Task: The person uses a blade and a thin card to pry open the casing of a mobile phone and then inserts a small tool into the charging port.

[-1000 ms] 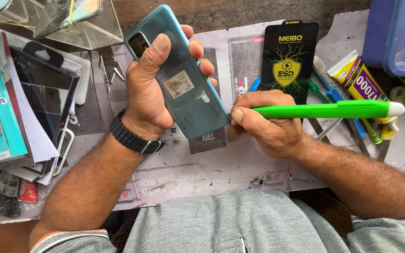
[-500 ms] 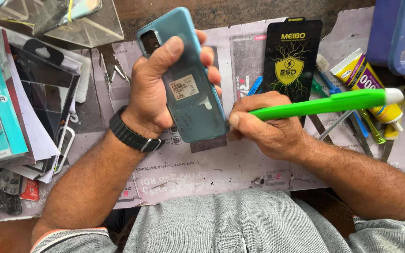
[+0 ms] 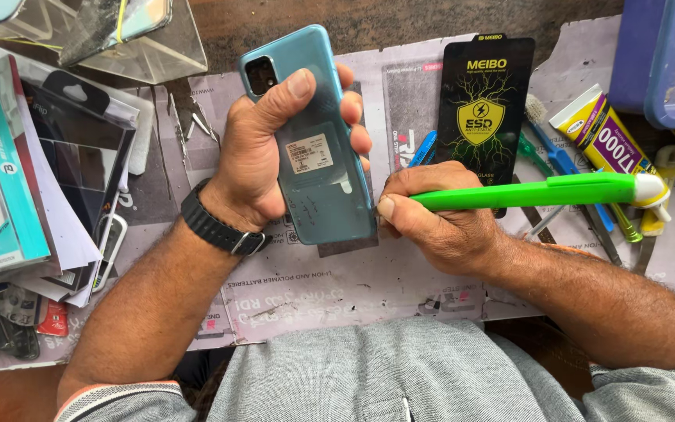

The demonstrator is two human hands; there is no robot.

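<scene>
— comparing with half a second back, what differs?
— little. the teal smartphone stands a touch more upright in the left hand, and the green-handled tool in the right hand lies flatter, its tip lower along the phone's right edge, near the bottom corner.
— what lies around?
— a black screen-protector package behind the right hand, a tube of glue at the far right, blue and green tools partly under the green handle, and a stack of packaged accessories at the left. newspaper covers the worktop. the right hand hides the tool's tip, so i cannot tell whether it is in the seam.
— and the fingers?
— the left fingers wrap the phone, back cover up, thumb across its upper back, fingertips curled over its right edge. the right fingers are pressed together, pinching the tool's front end right against the phone's lower right edge.
</scene>
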